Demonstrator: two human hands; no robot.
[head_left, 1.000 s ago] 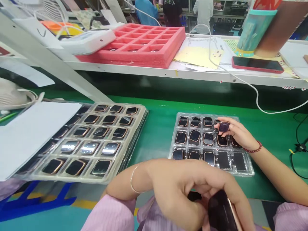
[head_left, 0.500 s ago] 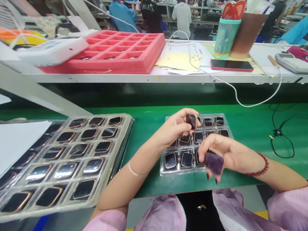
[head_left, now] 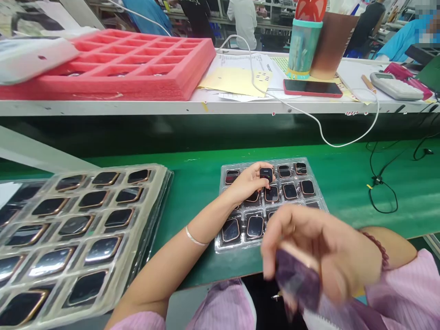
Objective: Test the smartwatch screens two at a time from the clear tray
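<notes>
My left hand (head_left: 245, 183) is closed on a dark-faced watch body (head_left: 266, 174) over the far row of a clear plastic tray (head_left: 225, 248). Whether that watch touches its compartment I cannot tell. Several strapless, square-faced watch bodies with gold-coloured rims lie in the tray. Close to the camera, my right hand (head_left: 330, 252), blurred, pinches another watch body (head_left: 297, 277), its dark, purplish face tilted. This hand is apart from the tray and hides its near right part.
At left stands a stack of trays (head_left: 151, 220) full of watch bodies. A shelf (head_left: 137, 108) crosses behind, bearing a pink foam tray (head_left: 185, 87), a phone (head_left: 312, 88), a teal cup (head_left: 302, 50) and a calculator (head_left: 395, 85). A white cable (head_left: 321, 130) hangs from its edge.
My right hand has moved nearer the camera and down with its watch body. My left hand has lowered its watch body towards the tray's far row. The view has shifted to the right.
</notes>
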